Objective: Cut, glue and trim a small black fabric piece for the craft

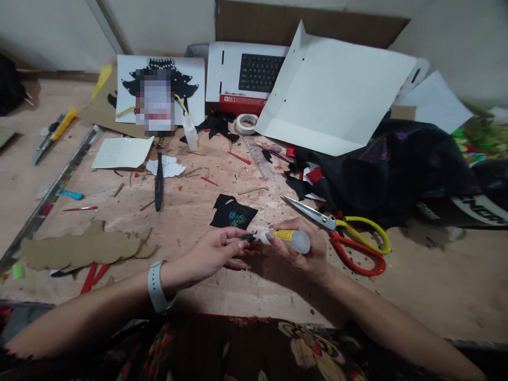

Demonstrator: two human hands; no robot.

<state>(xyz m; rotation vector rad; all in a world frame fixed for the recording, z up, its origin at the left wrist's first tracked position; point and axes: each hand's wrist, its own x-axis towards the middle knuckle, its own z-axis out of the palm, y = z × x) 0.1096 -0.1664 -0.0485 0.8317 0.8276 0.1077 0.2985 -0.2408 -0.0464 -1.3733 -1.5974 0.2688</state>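
Left hand [220,248]: pinches a small black piece [248,238] between thumb and fingertips, the lower fingers loosely spread; a pale wristband [157,288] circles that wrist.
Right hand [305,254]: wrapped round a see-through bottle [298,241] with a yellow label, tipped on its side, nozzle toward the left hand.
Black piece: in the left fingertips over the desk [440,280], in from the middle of its near edge; the nozzle is right at it (whether it touches, I cannot tell).
Patterned scrap [220,214]: black with a shiny blue-green mark, lying flat just beyond the left hand, on the side of the far edge.
Scissors [332,224]: to the right of the right hand, yellow and red handles toward the right edge, blades pointing left and away.
Cardboard cutout [81,246]: near the left corner of the near edge, red strips [89,279] sticking out from under it.
Knife [54,135]: yellow-handled, toward the left edge.
Far edge: a keyboard box [224,71], partly covered by a folded white sheet [341,84]; in front, a tape roll [246,124] and a clear ruler [260,159]. A second bottle [191,133] stands farther left.
Far right corner: a heap of dark cloth [400,164].
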